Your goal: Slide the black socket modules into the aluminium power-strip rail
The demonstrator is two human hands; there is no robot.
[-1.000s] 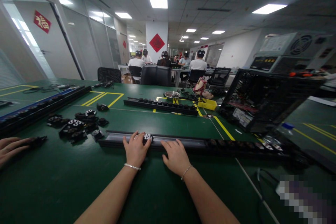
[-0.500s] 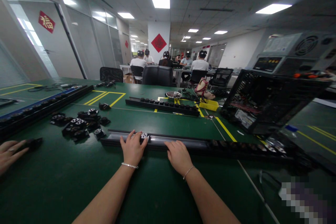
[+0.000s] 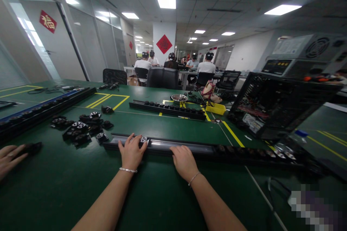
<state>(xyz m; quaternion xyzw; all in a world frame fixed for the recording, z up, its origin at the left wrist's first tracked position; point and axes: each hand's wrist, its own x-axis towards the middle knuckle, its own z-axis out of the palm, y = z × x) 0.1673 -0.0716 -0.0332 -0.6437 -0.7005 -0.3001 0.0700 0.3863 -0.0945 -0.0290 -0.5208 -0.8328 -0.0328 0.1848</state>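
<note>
Pinching a white-marked black block between thumb and fingers, the partly closed left hand is resting over the left part of a long black rail, where the block is sitting. The right hand is lying half-curled on the rail; whether it is gripping cannot be told. A row of blocks is occupying the rail's right end. Loose parts are lying piled near its left end. Another person's hand is touching a dark part at far left. A shorter rail is lying farther back.
</note>
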